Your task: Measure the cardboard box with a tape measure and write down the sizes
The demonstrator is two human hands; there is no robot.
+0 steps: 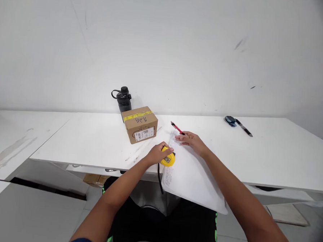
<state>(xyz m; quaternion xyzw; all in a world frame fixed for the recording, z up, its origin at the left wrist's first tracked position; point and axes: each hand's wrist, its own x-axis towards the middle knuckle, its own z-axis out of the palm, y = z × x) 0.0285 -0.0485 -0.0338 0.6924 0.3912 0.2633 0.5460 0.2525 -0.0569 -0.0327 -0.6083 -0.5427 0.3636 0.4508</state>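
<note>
My left hand [157, 154] is wrapped round a yellow tape measure [168, 158], held over the left edge of the paper near the desk's front. A black strap [160, 178] hangs below it. My right hand [190, 141] is above the upper part of the paper, with the end of a red pen [177, 127] at its fingers. The pen points up and left. The white sheet of paper [193, 177] has rows of handwriting along its left side, and its lower corner juts past the desk's front edge.
A taped cardboard box [140, 124] with a label sits left of the paper. Behind it stands a black water bottle [124, 99]. A dark round object [230, 120] and a black pen or marker [243, 128] lie at the back right of the white desk [273, 155].
</note>
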